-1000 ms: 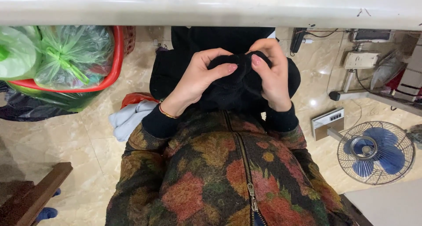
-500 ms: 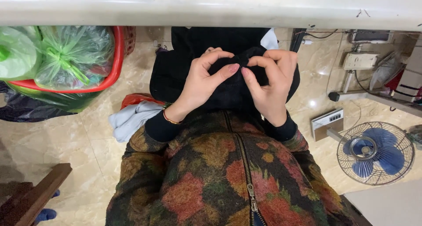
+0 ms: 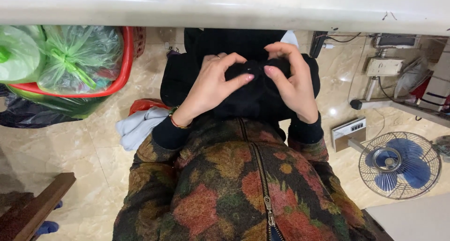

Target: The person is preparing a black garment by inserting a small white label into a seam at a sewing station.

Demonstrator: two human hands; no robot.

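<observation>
Below the white table edge (image 3: 225, 11), both hands work a bunched black cloth (image 3: 255, 95) held over the lap. On the left hand (image 3: 211, 88) the fingers (image 3: 234, 60) curl down over the top of the bundle, and the thumb tip, with a pink nail, presses into the cloth from the side; fingers and thumb stand a little apart with a fold of cloth pinched between them. A thin bangle (image 3: 177, 124) circles that wrist. On the right hand (image 3: 293, 84) the fingers (image 3: 281, 48) arch over the far side of the bundle, and its thumb meets the cloth just beside the left thumb, the two thumb tips nearly touching. Both hands are closed on the cloth.

Dark, soft and crumpled, the cloth is gathered into a lump between the palms, with more of it hanging under the wrists and up toward the table edge.

Left of the left fingers, well apart, a red basket (image 3: 123, 70) holds green plastic bags (image 3: 77, 56); a pale blue cloth (image 3: 136, 126) lies on the floor nearer that wrist. Right of the right fingers, a blue fan (image 3: 398, 163) stands on the tiles.
</observation>
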